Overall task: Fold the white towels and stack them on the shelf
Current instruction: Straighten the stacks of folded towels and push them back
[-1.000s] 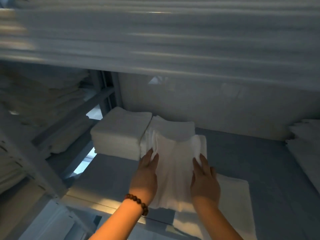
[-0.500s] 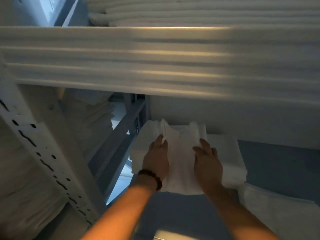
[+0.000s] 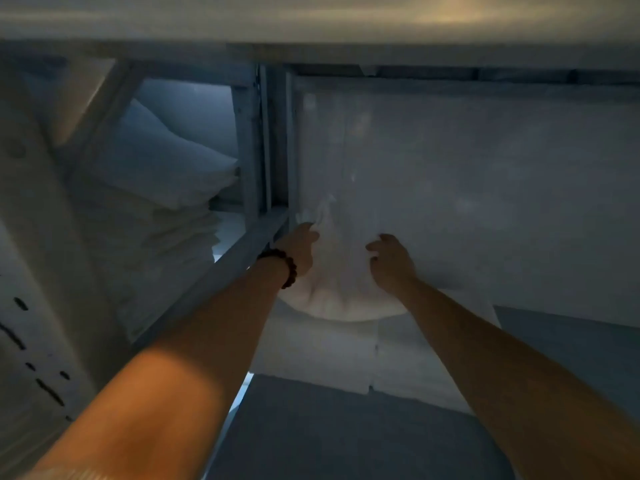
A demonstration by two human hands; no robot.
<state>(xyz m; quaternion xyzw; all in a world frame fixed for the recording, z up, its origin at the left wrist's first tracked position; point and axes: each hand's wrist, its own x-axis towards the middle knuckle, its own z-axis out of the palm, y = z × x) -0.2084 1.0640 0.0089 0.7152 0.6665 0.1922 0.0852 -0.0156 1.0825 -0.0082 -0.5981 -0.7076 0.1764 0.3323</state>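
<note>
Item: soft white folded towel (image 3: pixel 341 292), top of the white towel stacks (image 3: pixel 346 355) at the back left of the grey shelf (image 3: pixel 346 438). It lies loosely bunched, its near edge bulging over the front of the stacks, its far corners rumpled against the pale back panel (image 3: pixel 467 188).

Hands: left hand (image 3: pixel 299 247), wearing a dark beaded bracelet (image 3: pixel 285 266), has its fingers curled into the towel's left far corner; it appears to grip the cloth. Right hand (image 3: pixel 391 259) rests on the right side with fingers bent and part-spread; whether it pinches cloth or only presses cannot be told in the dim light.

Step in hand, judged: seating the towel squarely on the stacks. Done well, both hands push it back level, smooth the rumpled far corners flat, and draw the overhanging near edge in line with the stack faces below.

Surroundings: two stacks stand side by side, touching, under the towel. A grey metal upright post (image 3: pixel 266 143) and slanted brace (image 3: pixel 214 275) run close beside the left hand. Beyond them, white pillows and linens (image 3: pixel 166 188) are piled in the next bay. The underside of the upper shelf (image 3: pixel 311 22) hangs low overhead.

Obstructions, judged: the brace crowds the left wrist; poor light hides the folds.
</note>
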